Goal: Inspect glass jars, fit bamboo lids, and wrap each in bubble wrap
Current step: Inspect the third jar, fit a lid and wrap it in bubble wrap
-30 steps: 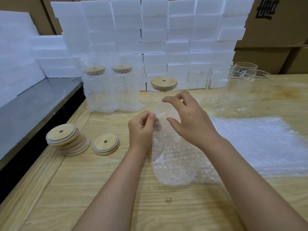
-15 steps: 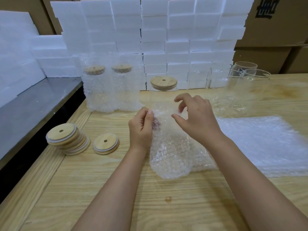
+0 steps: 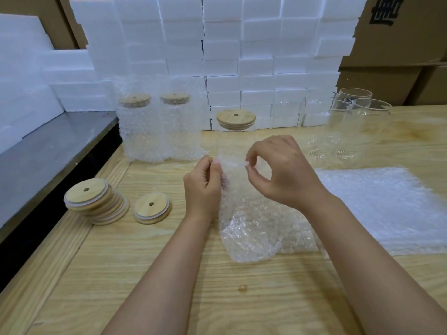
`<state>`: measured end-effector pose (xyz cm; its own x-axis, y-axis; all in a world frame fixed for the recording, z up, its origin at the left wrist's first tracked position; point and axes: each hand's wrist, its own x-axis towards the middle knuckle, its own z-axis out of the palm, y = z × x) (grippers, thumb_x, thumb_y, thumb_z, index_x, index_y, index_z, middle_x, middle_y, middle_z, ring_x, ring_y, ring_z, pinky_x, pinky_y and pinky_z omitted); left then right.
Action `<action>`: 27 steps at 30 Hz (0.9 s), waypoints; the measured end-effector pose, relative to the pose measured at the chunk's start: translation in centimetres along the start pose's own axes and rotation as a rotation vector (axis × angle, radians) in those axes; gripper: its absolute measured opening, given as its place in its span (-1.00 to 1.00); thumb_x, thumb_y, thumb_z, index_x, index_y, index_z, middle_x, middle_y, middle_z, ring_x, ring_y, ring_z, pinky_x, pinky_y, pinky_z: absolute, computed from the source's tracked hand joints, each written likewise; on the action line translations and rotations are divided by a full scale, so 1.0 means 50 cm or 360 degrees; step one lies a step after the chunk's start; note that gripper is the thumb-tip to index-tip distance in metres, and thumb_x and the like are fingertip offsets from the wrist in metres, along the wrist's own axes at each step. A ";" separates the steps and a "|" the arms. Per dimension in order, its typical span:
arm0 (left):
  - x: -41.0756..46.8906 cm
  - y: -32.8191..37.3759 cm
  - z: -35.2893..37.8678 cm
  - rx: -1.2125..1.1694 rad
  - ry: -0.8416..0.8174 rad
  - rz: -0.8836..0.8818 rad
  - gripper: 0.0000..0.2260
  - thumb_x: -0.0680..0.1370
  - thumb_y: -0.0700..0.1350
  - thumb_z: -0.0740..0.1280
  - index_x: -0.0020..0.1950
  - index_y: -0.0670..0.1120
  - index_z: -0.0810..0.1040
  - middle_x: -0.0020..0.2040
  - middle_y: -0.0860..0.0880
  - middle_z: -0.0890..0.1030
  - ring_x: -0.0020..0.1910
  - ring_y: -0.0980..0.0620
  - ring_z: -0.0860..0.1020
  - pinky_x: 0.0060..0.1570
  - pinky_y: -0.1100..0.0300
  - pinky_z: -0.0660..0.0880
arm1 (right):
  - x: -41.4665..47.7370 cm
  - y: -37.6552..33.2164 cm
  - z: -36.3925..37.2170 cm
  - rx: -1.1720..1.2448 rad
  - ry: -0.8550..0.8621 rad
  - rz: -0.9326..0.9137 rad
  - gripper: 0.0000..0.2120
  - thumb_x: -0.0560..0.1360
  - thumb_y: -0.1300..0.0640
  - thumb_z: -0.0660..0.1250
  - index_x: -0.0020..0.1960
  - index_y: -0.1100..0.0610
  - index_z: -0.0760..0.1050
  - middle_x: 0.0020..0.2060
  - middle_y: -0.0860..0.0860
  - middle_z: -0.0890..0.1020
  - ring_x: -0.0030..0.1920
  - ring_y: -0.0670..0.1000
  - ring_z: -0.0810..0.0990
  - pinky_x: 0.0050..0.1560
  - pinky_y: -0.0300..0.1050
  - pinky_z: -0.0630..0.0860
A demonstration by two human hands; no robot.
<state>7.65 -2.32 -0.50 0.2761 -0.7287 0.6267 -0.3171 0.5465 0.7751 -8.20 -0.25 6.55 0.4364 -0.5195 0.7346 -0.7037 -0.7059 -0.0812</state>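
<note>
A bubble wrap bag [image 3: 251, 228] is pinched at its top edge by the left hand [image 3: 203, 187] and the right hand [image 3: 283, 172] — thumb against fingertips — before a lidded jar [image 3: 235, 131] on the wooden table [image 3: 150, 274].

Two arms show in the lower half of the frame: one at lower centre, one at lower right. Both forearms are bare to the frame edge. The left hand [image 3: 203, 187] and right hand [image 3: 285, 175] are bare. Visible fingernails are short.
</note>
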 end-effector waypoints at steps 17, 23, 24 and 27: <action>-0.012 0.044 -0.001 0.0833 -0.0022 0.0847 -0.70 0.53 -0.10 0.12 0.03 -0.10 0.63 0.02 0.02 0.62 0.13 0.00 0.39 0.09 0.00 0.15 | 0.001 -0.008 -0.005 0.0248 -0.0311 0.0015 -0.91 0.31 0.17 0.21 -0.26 0.06 0.28 -0.39 -0.06 0.48 -0.32 0.04 0.48 0.04 0.00 0.37; -0.011 0.046 -0.006 0.0912 0.0025 0.0782 -0.78 0.47 -0.11 0.15 -0.20 -0.14 0.57 -0.25 0.05 0.56 0.07 0.02 0.46 0.22 0.02 0.06 | 0.000 0.001 -0.004 0.0263 -0.0192 0.0262 -0.82 0.41 0.03 0.26 -0.24 0.14 0.45 -0.21 0.06 0.67 -0.11 0.13 0.62 0.19 -0.03 0.31; -0.010 0.046 -0.005 0.0907 0.0017 0.0775 -0.78 0.47 -0.12 0.15 -0.20 -0.14 0.57 -0.26 0.04 0.56 0.05 0.00 0.49 0.23 0.02 0.06 | 0.003 -0.001 -0.001 0.0287 0.0007 0.0303 -0.82 0.43 0.05 0.30 -0.20 0.18 0.50 -0.19 0.05 0.66 -0.10 0.11 0.61 0.17 0.01 0.36; -0.009 0.049 -0.002 0.0932 -0.0006 0.0790 -0.78 0.47 -0.13 0.16 -0.20 -0.14 0.57 -0.26 0.05 0.57 0.02 -0.08 0.57 0.23 0.00 0.06 | 0.025 -0.006 0.012 0.0487 0.0515 0.0593 -0.71 0.48 0.06 0.39 0.13 0.18 0.49 0.01 -0.02 0.54 0.06 0.03 0.52 0.14 -0.02 0.43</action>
<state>6.83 -0.62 1.11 -0.0268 -0.4569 0.8891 -0.8322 0.5029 0.2334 -7.10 -0.95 7.07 -0.0369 -0.6200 0.7837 -0.5616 -0.6359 -0.5294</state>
